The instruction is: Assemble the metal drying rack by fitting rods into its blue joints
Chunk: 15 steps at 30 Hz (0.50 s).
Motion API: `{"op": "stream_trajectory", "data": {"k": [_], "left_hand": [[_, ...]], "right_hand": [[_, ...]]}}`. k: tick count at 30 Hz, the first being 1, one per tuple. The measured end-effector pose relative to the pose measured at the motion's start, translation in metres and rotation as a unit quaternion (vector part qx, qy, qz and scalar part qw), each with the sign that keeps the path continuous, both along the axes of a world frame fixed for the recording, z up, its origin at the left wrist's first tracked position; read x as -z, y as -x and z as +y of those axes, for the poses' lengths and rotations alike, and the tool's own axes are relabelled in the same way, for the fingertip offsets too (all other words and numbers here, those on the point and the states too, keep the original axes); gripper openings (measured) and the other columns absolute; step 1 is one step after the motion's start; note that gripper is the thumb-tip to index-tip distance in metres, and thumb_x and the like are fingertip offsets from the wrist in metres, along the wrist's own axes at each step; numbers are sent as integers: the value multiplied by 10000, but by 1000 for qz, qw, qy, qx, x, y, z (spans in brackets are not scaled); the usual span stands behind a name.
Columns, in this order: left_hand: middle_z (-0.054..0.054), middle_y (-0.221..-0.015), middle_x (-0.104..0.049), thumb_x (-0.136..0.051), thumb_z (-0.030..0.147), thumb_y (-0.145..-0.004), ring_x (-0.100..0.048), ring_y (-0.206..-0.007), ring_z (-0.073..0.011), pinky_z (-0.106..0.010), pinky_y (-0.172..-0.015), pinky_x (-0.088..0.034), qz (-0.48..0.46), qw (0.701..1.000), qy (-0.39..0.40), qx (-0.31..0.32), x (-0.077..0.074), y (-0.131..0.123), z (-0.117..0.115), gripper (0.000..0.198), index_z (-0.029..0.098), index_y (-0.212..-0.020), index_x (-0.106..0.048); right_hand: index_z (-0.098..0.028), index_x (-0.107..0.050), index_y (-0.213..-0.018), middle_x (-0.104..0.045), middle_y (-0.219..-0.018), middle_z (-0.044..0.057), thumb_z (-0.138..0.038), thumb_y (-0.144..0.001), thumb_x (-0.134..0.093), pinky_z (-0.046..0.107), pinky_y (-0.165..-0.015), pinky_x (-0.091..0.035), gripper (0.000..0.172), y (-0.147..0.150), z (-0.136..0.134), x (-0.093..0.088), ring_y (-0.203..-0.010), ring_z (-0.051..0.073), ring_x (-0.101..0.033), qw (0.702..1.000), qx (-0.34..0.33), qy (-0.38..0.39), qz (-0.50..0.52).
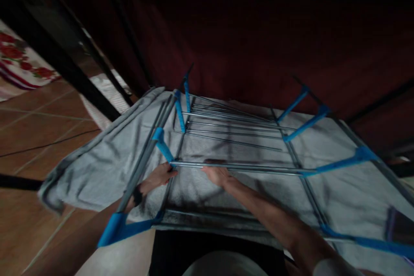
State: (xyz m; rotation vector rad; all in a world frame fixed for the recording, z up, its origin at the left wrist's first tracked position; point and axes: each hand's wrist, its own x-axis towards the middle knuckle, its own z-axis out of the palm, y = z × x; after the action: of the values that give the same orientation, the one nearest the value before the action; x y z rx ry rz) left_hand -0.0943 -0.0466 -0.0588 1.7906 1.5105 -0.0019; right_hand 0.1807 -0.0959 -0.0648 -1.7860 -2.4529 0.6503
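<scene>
A folding drying rack (233, 136) with grey metal rods and blue plastic joints stands in front of me. A large grey cloth (97, 164) lies spread over a lower level of it and hangs off the left side. My left hand (158, 177) rests on the cloth beside a blue joint, under the nearest rod, fingers stretched forward. My right hand (217, 173) lies palm down on the cloth just below the same rod (246, 166). Motion blur hides the fingertips of both hands.
Brown floor tiles (39, 129) spread to the left, with a flowered fabric (19, 62) at the far left edge. A dark red curtain or wall (258, 39) stands behind the rack. Black bars (64, 64) slant across the upper left.
</scene>
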Motion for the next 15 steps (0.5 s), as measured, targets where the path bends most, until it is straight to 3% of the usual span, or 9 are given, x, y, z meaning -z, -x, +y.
{"op": "stream_trajectory", "data": {"k": [7, 15], "left_hand": [[6, -459, -484, -480, 665, -667, -482, -450, -167, -290, -514, -362, 10, 1000, 11, 5, 11, 6, 15, 435, 246, -607, -379], [20, -420, -463, -537, 699, -569, -472, -442, -180, -294, -498, -371, -2, 1000, 18, -25, 13, 5, 17, 489, 248, -563, -349]], "right_hand": [[-331, -681, -1226, -737, -1231, -59, -396, -1046, -470, 212, -847, -486, 285, -3, 9, 9, -1033, 155, -657, 1000, -3, 7, 24], [-366, -669, -1291, -739, -1223, -81, -427, -1070, -395, 197, -746, -467, 356, -4, 3, -3, -992, 149, -673, 1000, -2, 0, 16]]}}
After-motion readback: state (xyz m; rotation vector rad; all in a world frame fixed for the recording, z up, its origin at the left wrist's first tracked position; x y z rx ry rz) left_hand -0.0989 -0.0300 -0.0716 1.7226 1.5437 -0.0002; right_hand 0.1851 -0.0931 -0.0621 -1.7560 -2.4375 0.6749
